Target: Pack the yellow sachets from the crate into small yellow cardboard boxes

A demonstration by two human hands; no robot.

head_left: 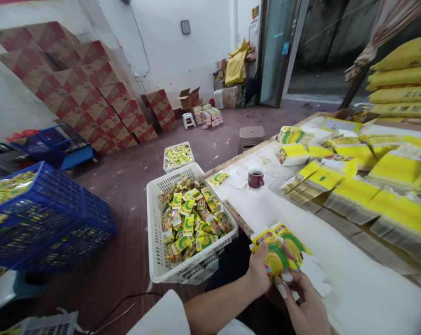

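Over the near edge of the white worktable, my left hand [261, 267] is closed around a yellow-and-green printed card [276, 258] with a round green pattern. A second printed card [294, 242] of the same look is right behind it; I cannot tell whether it is held too. My right hand [304, 300] has thumb and fingers pinched at the lower edge of the front card. Its grip partly hides that edge. White card flaps [317, 274] lie on the table just right of my hands. Left of them stands a white basket [154, 232] heaped with yellow-green packets [187, 223].
A dark red mug [255, 178] stands on the worktable [357, 284]. Rows of yellow cards [357, 195] fill its right side. Blue crates [57, 218] and a smaller white basket [178, 157] stand on the floor. A stool [251, 135] is beyond the table; cartons [81, 93] line the wall.
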